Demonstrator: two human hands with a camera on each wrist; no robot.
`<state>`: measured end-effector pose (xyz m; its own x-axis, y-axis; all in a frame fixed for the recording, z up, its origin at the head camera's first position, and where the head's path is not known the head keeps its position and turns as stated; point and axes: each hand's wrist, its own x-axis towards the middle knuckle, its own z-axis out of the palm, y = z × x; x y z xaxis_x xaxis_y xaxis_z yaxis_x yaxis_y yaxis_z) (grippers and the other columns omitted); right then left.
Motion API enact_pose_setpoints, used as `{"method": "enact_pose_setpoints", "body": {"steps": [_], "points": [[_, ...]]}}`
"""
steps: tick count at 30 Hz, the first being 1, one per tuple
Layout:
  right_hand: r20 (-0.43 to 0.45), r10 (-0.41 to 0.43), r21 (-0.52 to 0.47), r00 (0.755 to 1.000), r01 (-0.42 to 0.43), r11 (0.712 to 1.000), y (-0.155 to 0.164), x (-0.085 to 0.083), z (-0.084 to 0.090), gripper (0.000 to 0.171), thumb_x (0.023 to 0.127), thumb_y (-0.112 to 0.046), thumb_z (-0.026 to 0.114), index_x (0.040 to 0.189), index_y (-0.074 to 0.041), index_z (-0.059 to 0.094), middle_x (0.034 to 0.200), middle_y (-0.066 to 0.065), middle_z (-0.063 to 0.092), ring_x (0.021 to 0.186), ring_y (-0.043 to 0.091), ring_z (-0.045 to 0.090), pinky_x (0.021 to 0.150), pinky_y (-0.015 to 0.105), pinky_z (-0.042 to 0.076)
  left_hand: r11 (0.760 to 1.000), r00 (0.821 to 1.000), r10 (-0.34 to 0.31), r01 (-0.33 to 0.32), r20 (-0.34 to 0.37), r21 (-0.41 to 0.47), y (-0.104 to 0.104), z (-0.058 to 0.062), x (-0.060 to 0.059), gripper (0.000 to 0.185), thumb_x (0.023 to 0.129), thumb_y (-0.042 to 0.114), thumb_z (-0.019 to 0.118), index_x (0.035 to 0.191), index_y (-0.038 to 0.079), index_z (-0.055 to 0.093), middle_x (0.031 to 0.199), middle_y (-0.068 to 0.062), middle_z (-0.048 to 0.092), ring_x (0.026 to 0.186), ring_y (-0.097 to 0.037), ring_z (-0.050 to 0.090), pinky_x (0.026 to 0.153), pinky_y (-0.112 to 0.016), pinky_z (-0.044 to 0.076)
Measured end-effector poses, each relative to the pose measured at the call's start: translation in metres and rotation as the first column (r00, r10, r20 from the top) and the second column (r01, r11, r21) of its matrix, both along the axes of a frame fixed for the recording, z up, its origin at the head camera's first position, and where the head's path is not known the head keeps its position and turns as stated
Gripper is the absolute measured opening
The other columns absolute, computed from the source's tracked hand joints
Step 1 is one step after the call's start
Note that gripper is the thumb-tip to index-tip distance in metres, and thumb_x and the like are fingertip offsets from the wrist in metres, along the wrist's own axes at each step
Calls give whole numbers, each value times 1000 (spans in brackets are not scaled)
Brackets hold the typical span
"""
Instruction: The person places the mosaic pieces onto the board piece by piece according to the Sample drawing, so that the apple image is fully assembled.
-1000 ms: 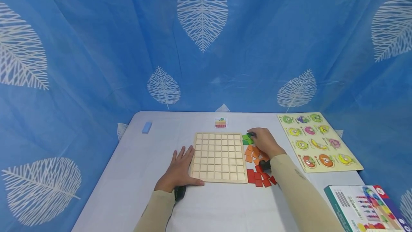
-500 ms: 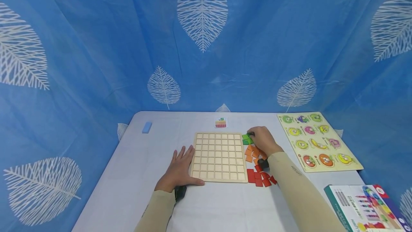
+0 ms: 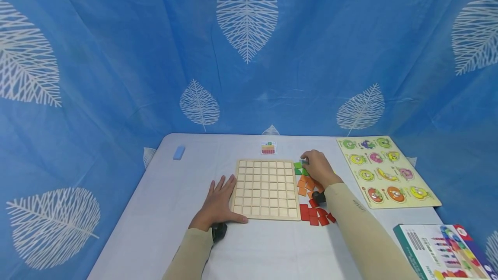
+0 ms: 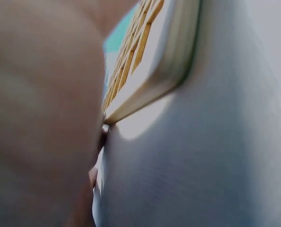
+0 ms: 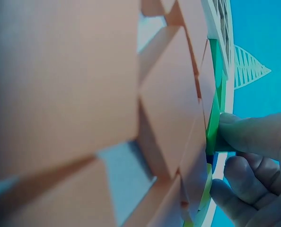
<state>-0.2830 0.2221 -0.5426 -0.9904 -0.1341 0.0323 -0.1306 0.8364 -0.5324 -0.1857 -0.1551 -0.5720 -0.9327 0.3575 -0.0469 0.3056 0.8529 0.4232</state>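
A wooden grid board (image 3: 266,189) lies on the white table (image 3: 175,211), all its square cells bare. My left hand (image 3: 218,201) rests flat on the table, fingers straight, thumb along the board's near left corner. My right hand (image 3: 306,162) reaches over the green tiles (image 3: 298,168) at the board's right side. In the right wrist view my thumb and fingers (image 5: 247,137) pinch the edge of a green tile (image 5: 215,124). Orange tiles (image 3: 304,183) lie under my right wrist, and red tiles (image 3: 314,216) lie nearer me. The left wrist view shows only my palm and the board's edge (image 4: 164,71).
A small pattern card (image 3: 268,147) lies behind the board. A blue block (image 3: 178,153) sits at the far left of the table. A fruit peg puzzle (image 3: 385,170) lies at the right, and a printed box (image 3: 439,249) at the near right corner. Blue leaf-print cloth surrounds the table.
My right hand has crept a little farther back over the green tiles and its fingers have closed on one. The left hand has stayed put.
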Motion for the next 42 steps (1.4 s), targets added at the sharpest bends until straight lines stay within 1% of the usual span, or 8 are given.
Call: {"method": "enact_pose_setpoints", "body": {"steps": [5,10,14,19,25,28,36,42], "points": [[16,1,-4,1000,-1,1000,1,-1,-2,25,99,-2,73,123,1,75,101,14,61,92,29,60,85,48,57,999,1000,8,-8,9,34,1,3,1,145,55,77,90,166,4,31,172,-10,26,159,-36,11,125,-60,2],[-19,38,-20,999,-39,999,1,0,-1,23,101,-4,71,123,-1,76,94,10,59,83,25,55,77,44,56,999,1000,6,-7,11,41,1,7,1,144,56,75,92,165,3,31,171,-10,27,158,-36,12,125,-59,2],[-42,61,-65,997,-64,996,0,0,1,20,101,-6,72,121,-2,77,92,8,60,80,24,55,74,44,53,999,1000,3,-3,1,41,0,7,1,144,56,75,91,165,3,31,171,-10,27,158,-37,13,125,-60,3],[-27,67,-136,997,-70,988,-6,1,4,18,102,-7,71,119,-3,76,93,8,63,81,24,57,75,44,53,999,1000,5,-5,-2,45,0,7,1,144,56,76,91,165,4,32,171,-10,27,158,-37,13,125,-60,3],[42,50,-213,998,-40,976,-15,2,4,19,102,-12,73,120,-7,76,94,5,67,82,23,60,78,44,54,999,1000,8,-8,1,44,1,5,1,145,55,77,91,165,4,31,171,-10,27,158,-36,12,125,-59,2],[40,59,-239,997,-48,970,-20,3,5,18,101,-13,73,118,-7,76,94,4,69,84,23,62,80,46,55,999,1000,8,-8,0,33,0,2,0,145,55,78,91,166,5,31,171,-10,27,159,-36,12,125,-59,2],[13,84,-244,996,-78,967,-33,0,4,17,102,-14,73,116,-7,77,93,4,69,86,23,64,80,48,56,1000,1000,12,-12,-1,4,1,-2,-1,145,56,79,89,167,7,29,172,-8,25,159,-34,10,125,-58,1],[10,116,-246,993,-110,963,-42,-1,5,17,102,-13,72,117,-5,77,94,4,69,87,23,64,82,48,55,1000,1000,14,-14,-6,19,1,4,0,144,56,78,90,165,4,32,171,-10,28,158,-36,13,125,-59,3]]}}
